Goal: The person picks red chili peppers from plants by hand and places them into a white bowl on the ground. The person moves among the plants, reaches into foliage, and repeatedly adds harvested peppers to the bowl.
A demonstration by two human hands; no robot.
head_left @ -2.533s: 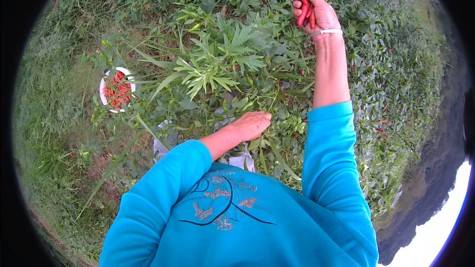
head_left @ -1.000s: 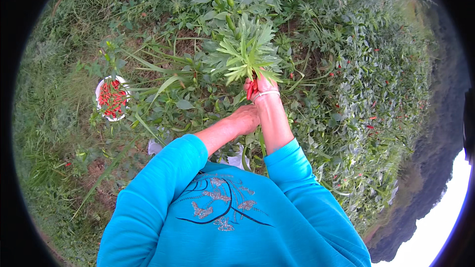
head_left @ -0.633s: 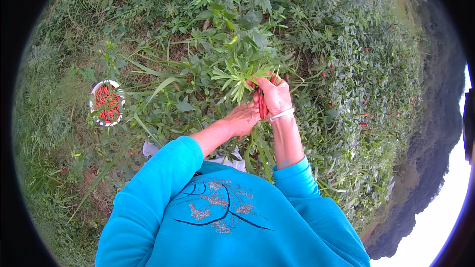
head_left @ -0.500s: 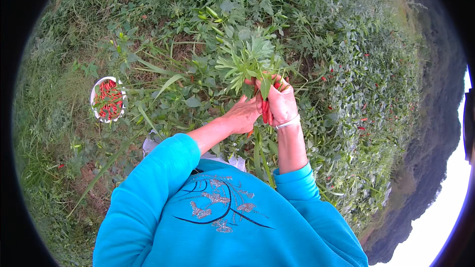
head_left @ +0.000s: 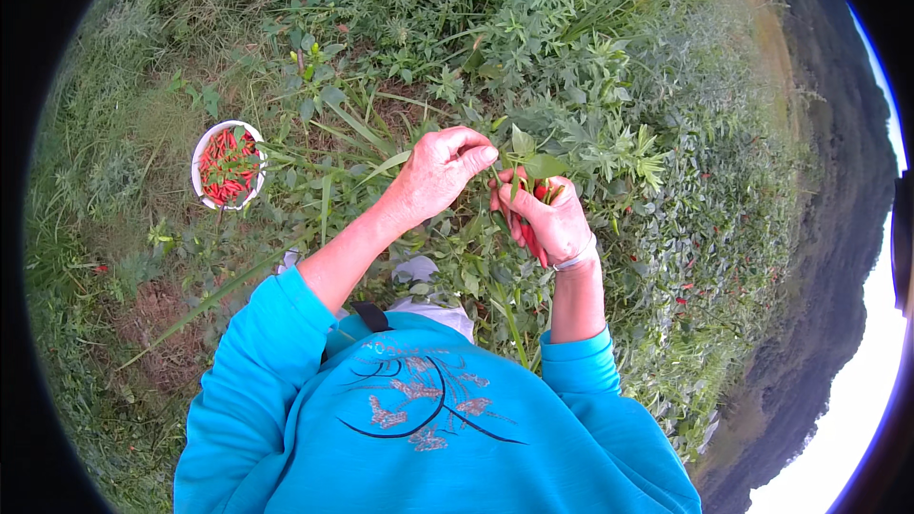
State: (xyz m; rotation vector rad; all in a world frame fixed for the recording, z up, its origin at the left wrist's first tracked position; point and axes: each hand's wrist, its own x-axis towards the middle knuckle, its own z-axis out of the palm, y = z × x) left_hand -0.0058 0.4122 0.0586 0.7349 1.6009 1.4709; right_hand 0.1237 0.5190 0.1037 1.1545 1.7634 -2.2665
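Note:
My right hand (head_left: 547,219) is closed round several red chilies (head_left: 528,238), with green leaves (head_left: 541,164) and stems at its fingertips. My left hand (head_left: 441,168) is a little above and left of it, its thumb and index finger pinching a thin green stem beside those leaves. Pepper plants with leaves surround both hands. To the left, a white bucket (head_left: 201,171) holds many red chilies, with some green leaves over them.
Grass and weeds (head_left: 152,86) spread on the left and top, with patches of dry ground. Denser plants (head_left: 695,228) dotted with red chilies lie to the right. A dark hillside (head_left: 819,181) and bright sky show at the right rim. Pale fabric (head_left: 433,305) shows below my hands.
My right hand came down from the upper right with the chilies and shifted right again slightly. My left hand has risen to the stem at its fingertips. The view has shifted a little.

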